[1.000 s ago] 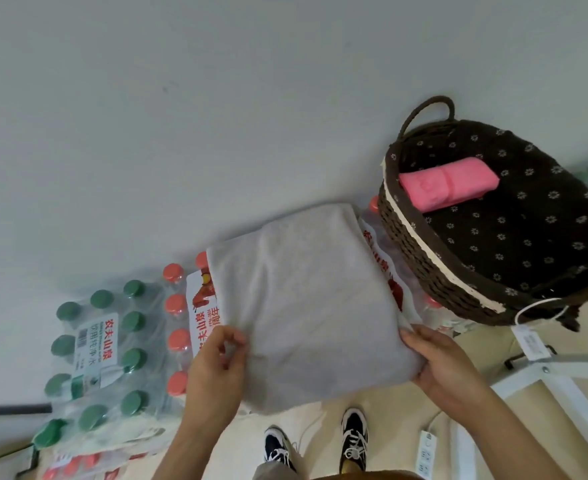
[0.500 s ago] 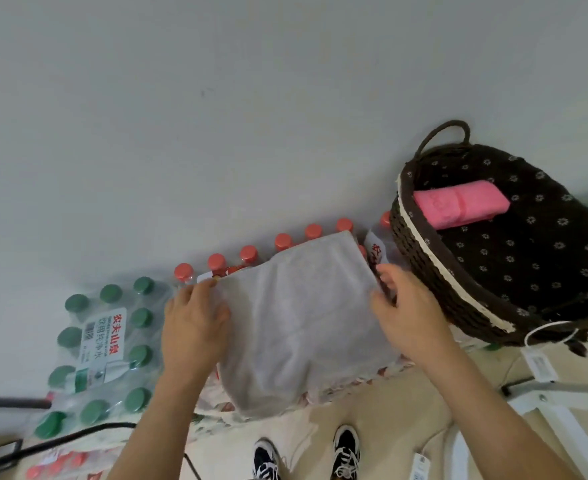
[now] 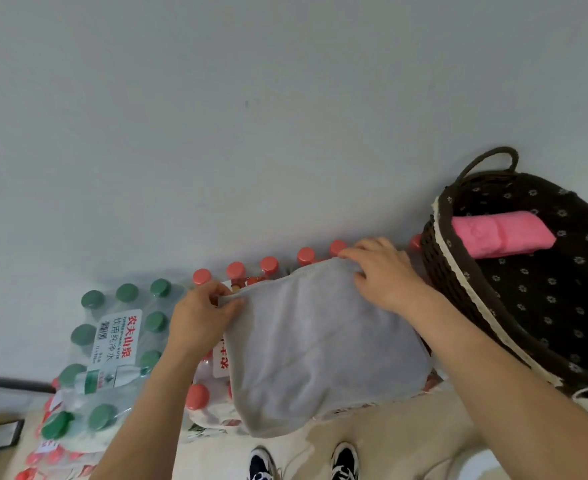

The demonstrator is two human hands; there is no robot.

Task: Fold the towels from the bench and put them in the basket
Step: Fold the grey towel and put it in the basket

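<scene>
A grey towel (image 3: 317, 348) lies folded on top of a pack of red-capped bottles. My left hand (image 3: 201, 318) pinches its far left corner. My right hand (image 3: 381, 271) grips its far right corner by the wall. To the right stands a dark woven basket (image 3: 465, 303) with a flowered lining. A folded pink towel (image 3: 500, 233) lies inside the basket against its far side.
A pack of green-capped water bottles (image 3: 112, 344) sits to the left of the red-capped pack (image 3: 251, 268). A grey wall (image 3: 251, 116) rises right behind both. My shoes (image 3: 306, 462) stand on the beige floor below the towel.
Both hands carried the towel's near edge up over to its far edge, halving it. They now hold the far corners instead of the near ones.
</scene>
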